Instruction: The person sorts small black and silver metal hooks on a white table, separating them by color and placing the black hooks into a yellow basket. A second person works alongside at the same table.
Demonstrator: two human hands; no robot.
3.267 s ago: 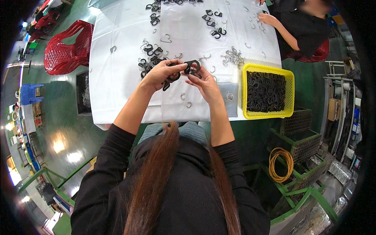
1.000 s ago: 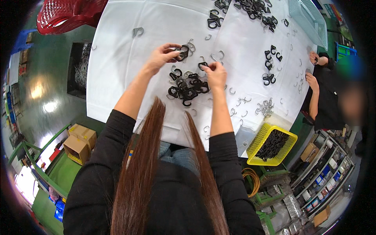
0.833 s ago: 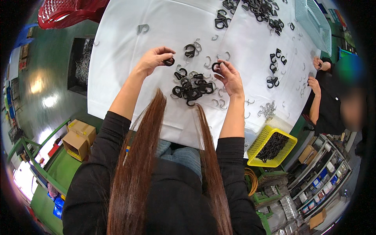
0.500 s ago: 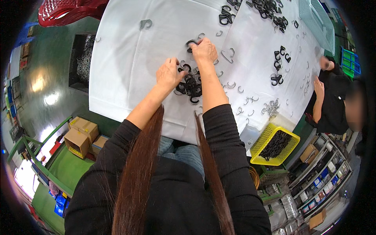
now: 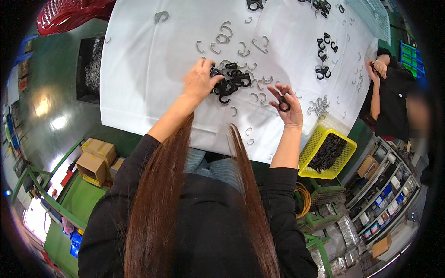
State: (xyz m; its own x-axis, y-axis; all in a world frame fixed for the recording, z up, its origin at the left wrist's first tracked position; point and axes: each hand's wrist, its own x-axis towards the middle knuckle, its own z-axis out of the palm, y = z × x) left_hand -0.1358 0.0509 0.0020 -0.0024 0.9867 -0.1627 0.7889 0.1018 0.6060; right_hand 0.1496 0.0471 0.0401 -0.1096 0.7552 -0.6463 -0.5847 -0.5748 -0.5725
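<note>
My right hand (image 5: pixel 291 109) is raised over the white-covered table, to the right of a heap of black plastic hooks (image 5: pixel 227 85). Its fingers are closed on one black hook (image 5: pixel 284 105). At the heap's left edge is my left hand (image 5: pixel 198 81), slightly blurred, with fingers and thumb apart and nothing visible between them. Clear C-shaped pieces (image 5: pixel 262 45) lie scattered above and right of the heap. Near my right forearm stands a yellow basket (image 5: pixel 347 157) filled with black pieces.
More black hooks (image 5: pixel 322 55) and a cluster of clear pieces (image 5: pixel 319 105) lie on the table's right side. A co-worker (image 5: pixel 387 92) is at the right edge, near a pale blue basket (image 5: pixel 378 18). A red chair (image 5: pixel 69 16) and a dark bin (image 5: pixel 88 69) stand left.
My right hand has moved right and nearer to me from the far side of the heap, with a black hook in its fingers. My left hand stays at the heap's left side.
</note>
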